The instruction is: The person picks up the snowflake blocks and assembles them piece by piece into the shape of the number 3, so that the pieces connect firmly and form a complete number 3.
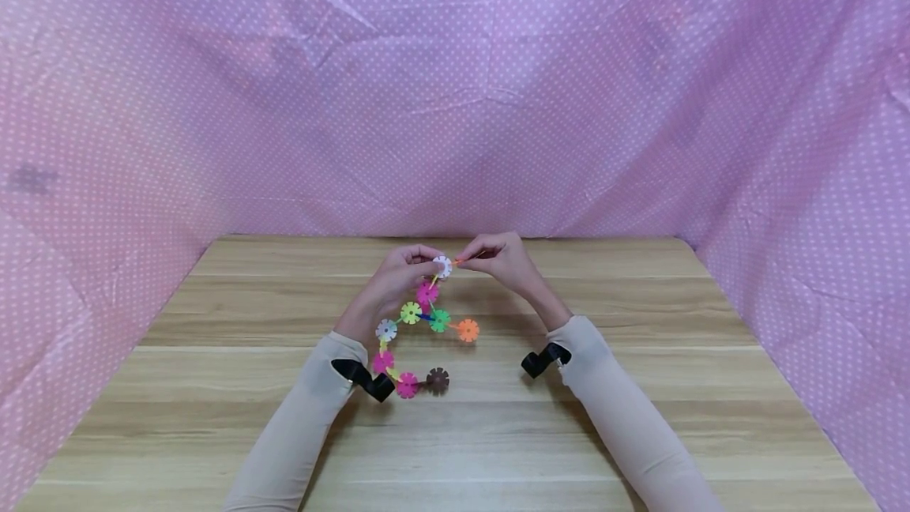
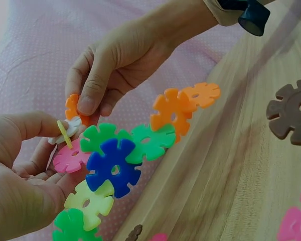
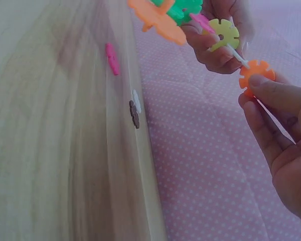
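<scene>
A chain of colourful notched plastic flower discs hangs above the table from my left hand [image 1: 400,276], which pinches it near a white disc [image 1: 442,266]. My right hand [image 1: 506,261] pinches an orange disc [image 3: 256,77] between thumb and fingers. That orange disc meets the white disc's edge; how deep the slots sit in each other I cannot tell. Below the white one come a pink disc [image 1: 427,292], a blue disc [image 2: 114,168] and a green disc [image 1: 440,321], with another orange disc [image 1: 468,330] on a side branch. A brown disc [image 1: 438,381] ends the lower curve.
Under the hands is a wood-grain table [image 1: 569,433], with pink dotted cloth [image 1: 455,101] hanging behind and at both sides. In the right wrist view, a pink disc [image 3: 112,59] and a small brown disc [image 3: 134,114] appear over the table; whether they lie loose I cannot tell.
</scene>
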